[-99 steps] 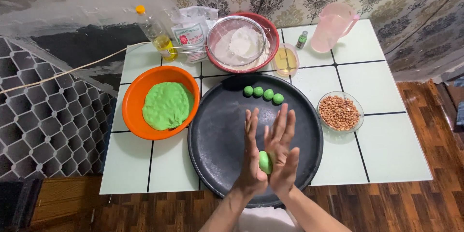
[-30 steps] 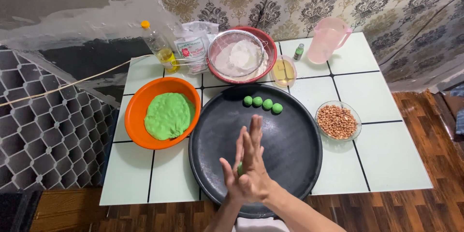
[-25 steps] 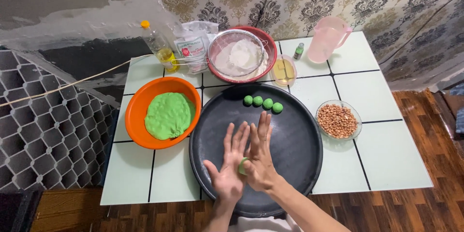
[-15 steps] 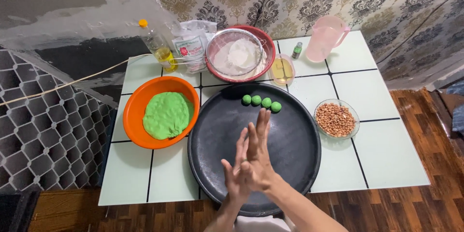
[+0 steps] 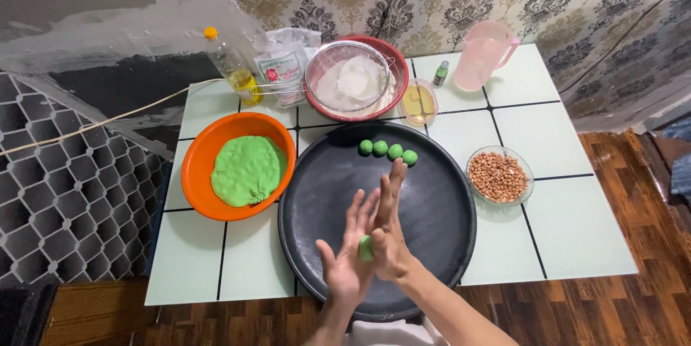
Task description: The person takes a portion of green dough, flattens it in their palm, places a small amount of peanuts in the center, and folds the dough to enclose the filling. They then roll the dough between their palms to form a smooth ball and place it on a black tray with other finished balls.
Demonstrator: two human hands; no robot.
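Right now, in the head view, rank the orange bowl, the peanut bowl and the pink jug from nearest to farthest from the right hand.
1. Peanut bowl, right of the right hand.
2. Orange bowl, on the left, somewhat farther.
3. Pink jug, at the table's far edge.

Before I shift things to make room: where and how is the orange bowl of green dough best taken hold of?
Grip the orange bowl by its wide rim at opposite sides, coming from above and the near-left edge. The green dough fills the middle, and the black tray crowds its right side, so the left rim looks freest.
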